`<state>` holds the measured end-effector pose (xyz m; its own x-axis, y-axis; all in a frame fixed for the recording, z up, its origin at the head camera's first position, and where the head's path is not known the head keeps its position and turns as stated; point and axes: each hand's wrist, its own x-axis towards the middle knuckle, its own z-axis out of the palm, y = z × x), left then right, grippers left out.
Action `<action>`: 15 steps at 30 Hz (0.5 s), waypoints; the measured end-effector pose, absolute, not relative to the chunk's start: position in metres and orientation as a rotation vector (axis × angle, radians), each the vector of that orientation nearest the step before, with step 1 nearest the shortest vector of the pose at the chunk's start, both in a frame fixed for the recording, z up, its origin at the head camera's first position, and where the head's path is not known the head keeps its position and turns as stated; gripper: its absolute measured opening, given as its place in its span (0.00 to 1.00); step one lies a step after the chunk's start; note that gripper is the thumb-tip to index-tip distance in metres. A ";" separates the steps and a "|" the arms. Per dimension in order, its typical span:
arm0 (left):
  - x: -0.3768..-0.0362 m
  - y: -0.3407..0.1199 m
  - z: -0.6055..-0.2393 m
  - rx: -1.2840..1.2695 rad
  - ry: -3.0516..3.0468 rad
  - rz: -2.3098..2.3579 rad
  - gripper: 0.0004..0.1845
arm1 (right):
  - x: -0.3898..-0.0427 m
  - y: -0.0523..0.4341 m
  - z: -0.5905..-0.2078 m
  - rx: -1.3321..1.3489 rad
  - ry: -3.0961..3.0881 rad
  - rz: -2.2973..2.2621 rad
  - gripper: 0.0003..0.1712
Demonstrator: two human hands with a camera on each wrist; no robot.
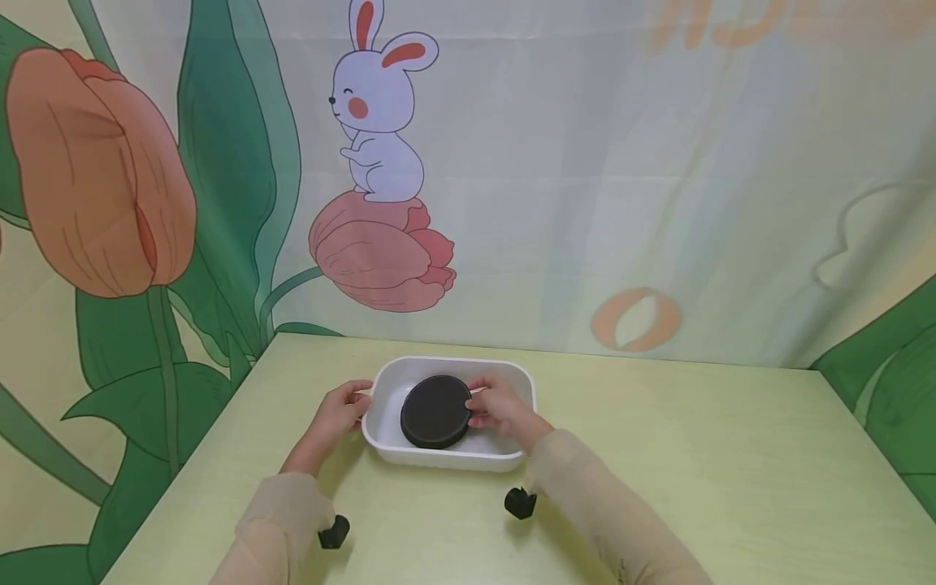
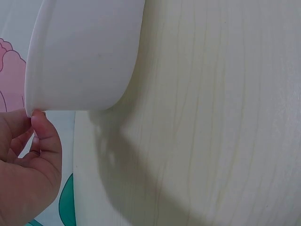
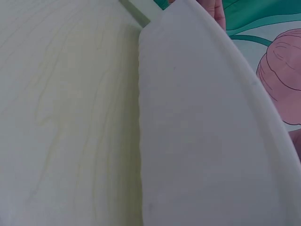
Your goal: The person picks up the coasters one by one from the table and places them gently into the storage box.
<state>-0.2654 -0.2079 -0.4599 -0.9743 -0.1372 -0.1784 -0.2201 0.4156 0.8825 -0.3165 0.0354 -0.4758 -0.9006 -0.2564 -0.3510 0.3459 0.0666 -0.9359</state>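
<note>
Your left hand (image 1: 338, 413) sits at the left end of the white tray (image 1: 448, 460), its fingers curled in and pinching the tray's rim; the left wrist view shows this close up, with your thumb and fingertips (image 2: 41, 123) pressed against the lower edge of the tray's outer wall (image 2: 84, 56). Your right hand (image 1: 497, 409) reaches into the tray from the right side, fingers bent around the right edge of the black round disc (image 1: 435, 411), which it grips. The disc lies inside the tray, left of the middle, tilted so that its flat face turns up toward you, its lower edge down on the tray's floor. The tray itself stands on the pale green table (image 1: 731, 471), near the far edge and a little left of centre, with its long side toward you. In the right wrist view the tray's white wall (image 3: 202, 141) fills most of the frame, with the wood-grained tabletop (image 3: 66, 117) beside it and only a fingertip (image 3: 218, 10) peeking over the rim at the top, so you cannot tell the grip from there. Both forearms wear beige sleeves (image 1: 585, 496), and a black camera mount shows under each wrist (image 1: 520, 503). Behind the table hangs a printed backdrop with a white rabbit (image 1: 380, 114) sitting on a pink tulip (image 1: 380, 252).
</note>
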 end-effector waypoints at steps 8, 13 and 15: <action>-0.263 -0.209 -0.458 -0.305 2.567 1.640 0.19 | -0.315 0.033 -0.478 0.126 1.994 -1.849 0.18; -0.262 -0.209 -0.458 -0.314 2.564 1.642 0.19 | -0.312 0.032 -0.478 0.151 2.040 -1.832 0.18; -0.262 -0.209 -0.459 -0.314 2.564 1.643 0.19 | -0.311 0.031 -0.478 0.153 2.057 -1.828 0.17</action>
